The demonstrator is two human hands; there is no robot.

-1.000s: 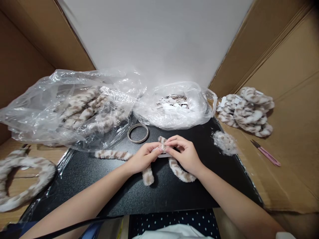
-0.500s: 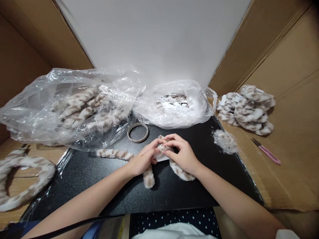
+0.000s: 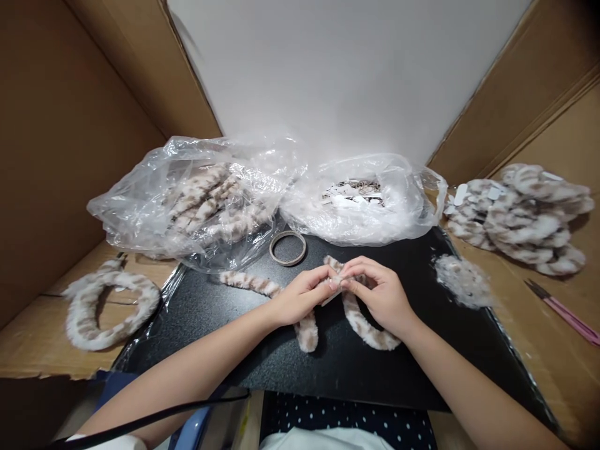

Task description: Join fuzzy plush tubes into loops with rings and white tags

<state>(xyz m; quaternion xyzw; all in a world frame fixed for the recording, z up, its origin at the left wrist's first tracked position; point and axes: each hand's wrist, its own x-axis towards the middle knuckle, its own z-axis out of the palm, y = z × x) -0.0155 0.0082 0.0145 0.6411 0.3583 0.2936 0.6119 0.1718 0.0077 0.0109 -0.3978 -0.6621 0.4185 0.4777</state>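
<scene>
Pinching a brown-and-white plush strip (image 3: 366, 326) near the middle of the black tabletop (image 3: 267, 369), the left hand (image 3: 304, 297) and right hand (image 3: 380, 297) meet fingertip to fingertip, each closed narrowly on it, with a small white piece (image 3: 332, 297) just beneath. Plush lengths show at nine, seven and five o'clock from the grip; whether they all join is hidden. A thin ring (image 3: 271, 249) lies at ten o'clock, nearer than the clear bag (image 3: 135, 209) of plush pieces. Another plastic bag (image 3: 398, 219) sits at twelve, a fluff clump (image 3: 462, 281) at three, pink-handled snips (image 3: 569, 319) farther that way, and a plush ring (image 3: 77, 312) at nine.
</scene>
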